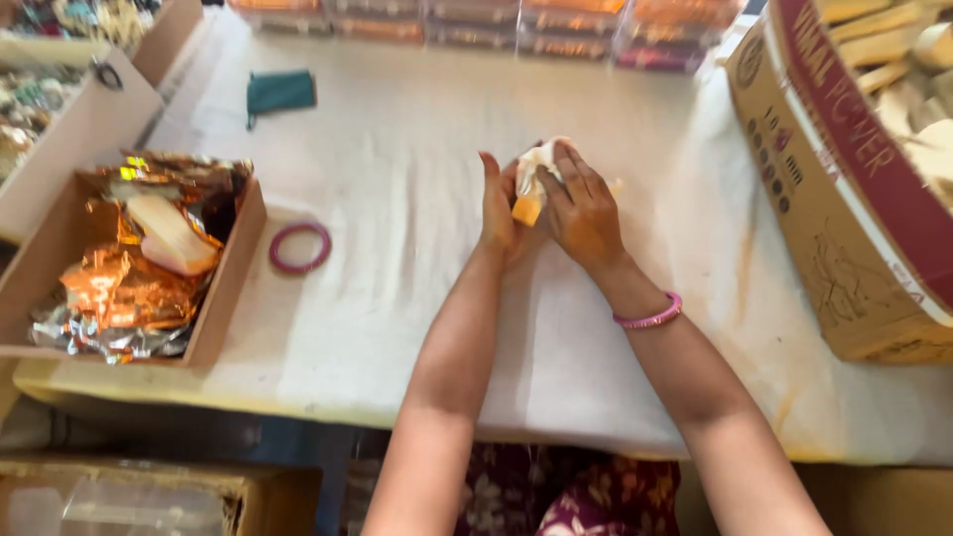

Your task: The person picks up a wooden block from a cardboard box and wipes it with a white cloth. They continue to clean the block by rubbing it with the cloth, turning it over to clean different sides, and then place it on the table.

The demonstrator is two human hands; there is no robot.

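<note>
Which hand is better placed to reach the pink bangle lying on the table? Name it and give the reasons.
Left, probably. The left hand is on the bangle side with bare table between. The right hand would have to cross over and has its grip around the white-wrapped orange piece.

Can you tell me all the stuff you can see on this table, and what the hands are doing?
small orange block: one, held between both hands, table middle
white wrapper: one, around the block's top
bangle: one, pink, lying on table, left of the hands
cloth pouch: one, teal, far left of table
open cardboard box: one, brown, left edge, holding shiny orange and silver foil wrappers
big cardboard box: one, brown and red, right, holding pale blocks
clear packs: a row, orange contents, far edge
table: one, white-covered
left hand: one, on block
right hand: one, on wrapper, pink bangle on wrist
</note>
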